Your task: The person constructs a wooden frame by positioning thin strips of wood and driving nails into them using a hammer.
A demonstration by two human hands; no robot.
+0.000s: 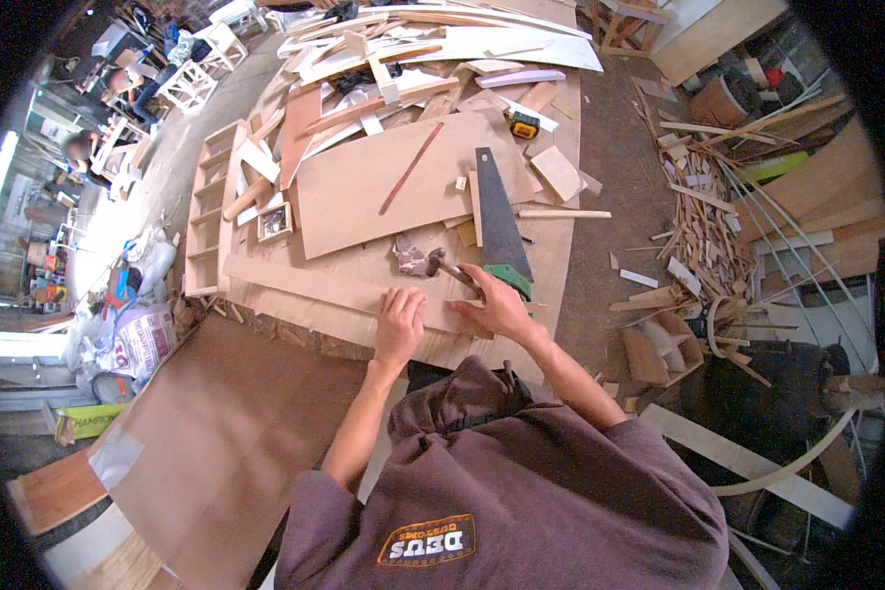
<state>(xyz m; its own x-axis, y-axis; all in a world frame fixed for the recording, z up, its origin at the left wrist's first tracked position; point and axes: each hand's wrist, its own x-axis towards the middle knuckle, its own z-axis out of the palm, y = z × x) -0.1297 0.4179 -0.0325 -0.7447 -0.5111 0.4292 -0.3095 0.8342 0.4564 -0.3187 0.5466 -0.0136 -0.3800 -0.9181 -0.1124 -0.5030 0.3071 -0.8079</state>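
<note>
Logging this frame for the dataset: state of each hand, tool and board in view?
left hand: open, flat on the wood strip
right hand: shut on the hammer
hammer: head down over the strip
hand saw: lying flat, unheld
tape measure: lying unheld
large board: lying flat on the bench

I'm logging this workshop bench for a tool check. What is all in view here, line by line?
Steel-headed hammer: one, dark head and wooden handle, in the right hand.
Green-handled hand saw: one, dark blade, lying on the boards right of centre.
Yellow tape measure: one, far side of the bench.
Thin red strip: one, on the large tan board.
Offcut pile: many, pale wood, floor at right.
Left hand: flat on the long plank.
Right hand: gripping the hammer.
</note>
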